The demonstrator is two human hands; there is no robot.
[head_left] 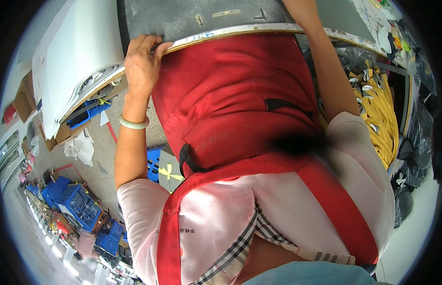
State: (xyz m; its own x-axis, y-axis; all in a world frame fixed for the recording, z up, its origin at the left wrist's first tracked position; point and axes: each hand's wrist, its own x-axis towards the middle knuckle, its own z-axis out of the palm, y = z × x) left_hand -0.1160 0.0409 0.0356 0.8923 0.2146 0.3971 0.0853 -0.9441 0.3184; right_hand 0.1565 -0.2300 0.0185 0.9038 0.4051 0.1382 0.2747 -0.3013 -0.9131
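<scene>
My left hand (143, 61) rests at the near edge of the worktable, its fingers bent over a dark grey surface (169, 19) and its thumb stretched along the edge. Nothing shows in its grasp. My right hand (301, 10) lies on the far right part of the same surface; its fingers are cut off by the top of the picture. Between the hands, pieces of tan tape (226, 13) and a black corner mark (260, 15) show on the surface. The pale, worn table edge (221, 32) presses close to my red apron (235, 80).
A thick stack of white sheets (83, 47) curls over the table's left end. Yellow straps with metal pieces (380, 109) hang at the right, near black plastic bags (413, 156). Blue crates (78, 204) and crumpled white paper (80, 147) lie on the floor to the left.
</scene>
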